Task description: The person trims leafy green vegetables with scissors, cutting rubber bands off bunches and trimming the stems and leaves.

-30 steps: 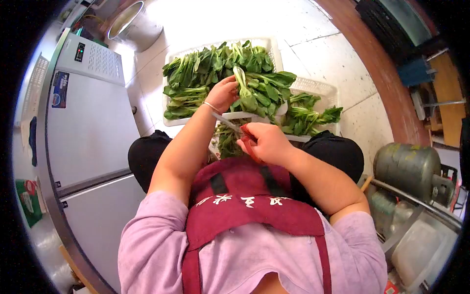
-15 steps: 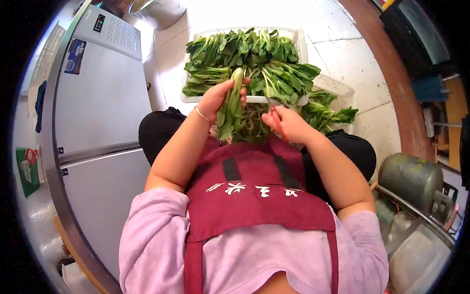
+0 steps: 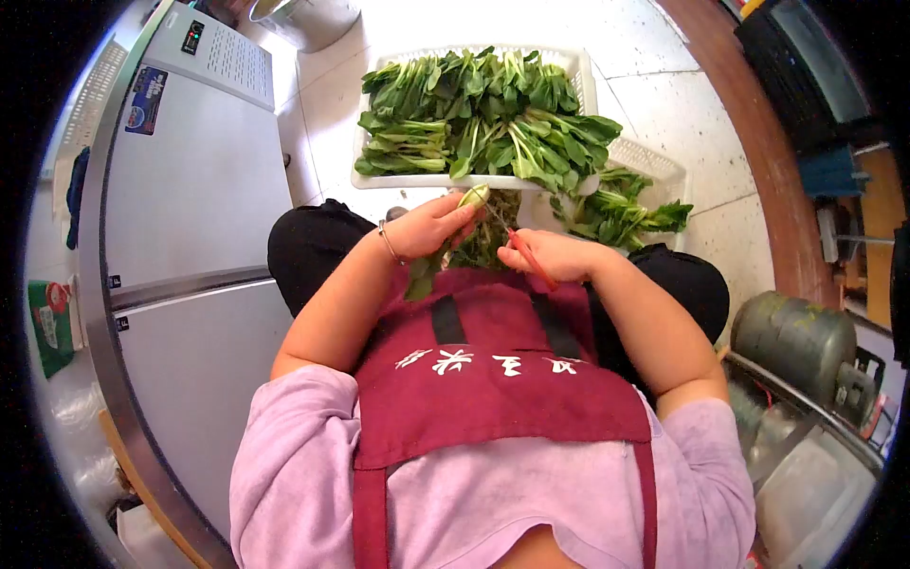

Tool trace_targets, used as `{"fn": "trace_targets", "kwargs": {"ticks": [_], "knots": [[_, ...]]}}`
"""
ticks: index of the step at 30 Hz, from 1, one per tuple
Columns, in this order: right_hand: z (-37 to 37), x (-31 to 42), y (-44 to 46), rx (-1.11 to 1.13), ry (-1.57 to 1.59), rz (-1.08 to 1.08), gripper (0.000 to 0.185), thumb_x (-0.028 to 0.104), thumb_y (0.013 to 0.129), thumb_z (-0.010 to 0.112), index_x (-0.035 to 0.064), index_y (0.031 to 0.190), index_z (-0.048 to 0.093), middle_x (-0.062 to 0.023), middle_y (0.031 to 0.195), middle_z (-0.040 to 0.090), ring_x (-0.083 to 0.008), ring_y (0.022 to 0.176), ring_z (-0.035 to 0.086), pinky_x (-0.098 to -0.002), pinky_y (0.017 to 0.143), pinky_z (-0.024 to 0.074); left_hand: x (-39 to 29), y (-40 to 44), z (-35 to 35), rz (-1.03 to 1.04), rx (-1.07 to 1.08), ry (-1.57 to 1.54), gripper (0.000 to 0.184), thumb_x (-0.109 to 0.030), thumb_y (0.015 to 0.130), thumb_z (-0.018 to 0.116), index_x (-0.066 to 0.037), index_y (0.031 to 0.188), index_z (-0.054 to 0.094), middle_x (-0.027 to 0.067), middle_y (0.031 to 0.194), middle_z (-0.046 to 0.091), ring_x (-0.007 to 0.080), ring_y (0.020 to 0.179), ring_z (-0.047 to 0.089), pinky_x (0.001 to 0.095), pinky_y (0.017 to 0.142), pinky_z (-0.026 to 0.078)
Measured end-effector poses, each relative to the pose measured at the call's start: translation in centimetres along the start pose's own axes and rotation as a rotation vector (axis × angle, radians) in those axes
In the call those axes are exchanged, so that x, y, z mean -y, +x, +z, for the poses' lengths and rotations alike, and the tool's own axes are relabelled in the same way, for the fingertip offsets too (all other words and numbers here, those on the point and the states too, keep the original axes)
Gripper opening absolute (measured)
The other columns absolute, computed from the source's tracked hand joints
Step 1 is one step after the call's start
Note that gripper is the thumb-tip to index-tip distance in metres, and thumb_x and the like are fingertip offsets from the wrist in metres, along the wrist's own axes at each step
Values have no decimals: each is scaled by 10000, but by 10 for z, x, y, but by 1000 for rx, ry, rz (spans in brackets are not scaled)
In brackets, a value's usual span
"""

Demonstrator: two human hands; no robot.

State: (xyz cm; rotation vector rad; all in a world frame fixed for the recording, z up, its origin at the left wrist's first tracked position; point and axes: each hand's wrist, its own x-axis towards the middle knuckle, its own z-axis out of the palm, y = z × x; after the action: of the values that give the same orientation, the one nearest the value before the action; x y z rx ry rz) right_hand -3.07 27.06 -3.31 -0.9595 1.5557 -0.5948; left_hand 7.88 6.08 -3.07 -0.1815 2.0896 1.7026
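My left hand (image 3: 438, 226) is closed around a leafy green vegetable (image 3: 473, 196), its pale cut stem end pointing up and away and its leaves hanging down over my apron. In my right hand (image 3: 559, 254) I grip red-handled scissors (image 3: 531, 258), their metal blades reaching toward the stem end; whether they touch it I cannot tell. Just beyond my hands stands a white plastic basket (image 3: 417, 180) with rows of leafy greens (image 3: 474, 90) in it. Below my hands, between my knees, lies a heap of dark green leaves (image 3: 482, 248), partly hidden.
A second white basket (image 3: 675, 175) with more greens (image 3: 621, 209) stands to the right. On my left rises a metal refrigerator cabinet (image 3: 199, 190). A gas cylinder (image 3: 791, 337) lies at right beside a metal rail. A large pot (image 3: 308, 21) is at the back left.
My left hand has lowered toward my lap and tipped the vegetable so its stem end faces the scissors. My right hand has shifted slightly left and down with the scissors.
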Motion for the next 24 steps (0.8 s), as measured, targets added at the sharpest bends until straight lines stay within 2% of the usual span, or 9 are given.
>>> {"fn": "trace_targets", "kwargs": {"ticks": [4,6,13,15,18,21,22,23,24], "knots": [[11,-8,7,15,123,31,514,540,893,430,38,831,523,-54,716,525,-142,658,514,-296,584,426,2,-7,2,-106,56,-213,325,-310,973,369,-51,1072,539,3,737,490,97,637,455,245,588,414],[14,-5,8,20,303,152,570,596,867,428,39,820,540,-41,684,520,-127,592,528,-276,530,435,12,-7,2,-166,58,-330,322,-317,967,380,-51,1047,541,4,726,488,101,618,455,244,571,413],[22,-12,21,21,268,241,619,632,837,454,29,733,553,-39,618,520,-136,498,516,-270,478,426,39,-8,8,-282,64,-666,305,-330,945,427,-52,991,543,-6,695,476,97,578,446,227,525,393],[23,-15,24,14,174,252,736,703,798,426,5,662,619,-108,633,608,-215,582,592,-333,584,458,45,-9,6,-305,63,-657,302,-331,944,431,-54,991,543,-4,699,482,98,582,448,229,532,394],[26,-19,27,13,199,224,618,623,827,486,49,601,529,-38,564,509,-147,471,504,-292,473,419,52,-9,4,-315,74,-607,299,-330,943,435,-57,994,546,1,714,496,104,590,456,237,547,400],[22,-6,19,-57,28,276,632,615,827,492,29,591,524,-68,571,527,-172,477,505,-314,487,423,53,-9,-3,-317,106,-500,305,-330,946,434,-55,1007,552,1,732,507,105,604,466,244,560,406],[21,-4,15,-114,-54,207,607,587,824,515,6,648,544,-138,631,580,-259,546,559,-373,544,439,52,-9,-7,-337,126,-437,313,-332,948,433,-52,1016,555,-3,738,511,102,614,470,244,565,407],[19,-3,13,-116,-57,205,607,587,824,515,6,648,544,-138,631,580,-259,546,559,-373,544,439,53,-10,-13,-334,123,-435,313,-332,948,433,-52,1016,555,-3,738,511,102,614,470,244,565,407],[17,0,12,-155,-153,225,605,598,805,515,2,725,583,-175,741,609,-319,682,586,-405,639,455,55,-9,-24,-263,54,-187,323,-337,951,429,-48,1023,555,-5,754,515,96,644,472,244,587,414]]}}
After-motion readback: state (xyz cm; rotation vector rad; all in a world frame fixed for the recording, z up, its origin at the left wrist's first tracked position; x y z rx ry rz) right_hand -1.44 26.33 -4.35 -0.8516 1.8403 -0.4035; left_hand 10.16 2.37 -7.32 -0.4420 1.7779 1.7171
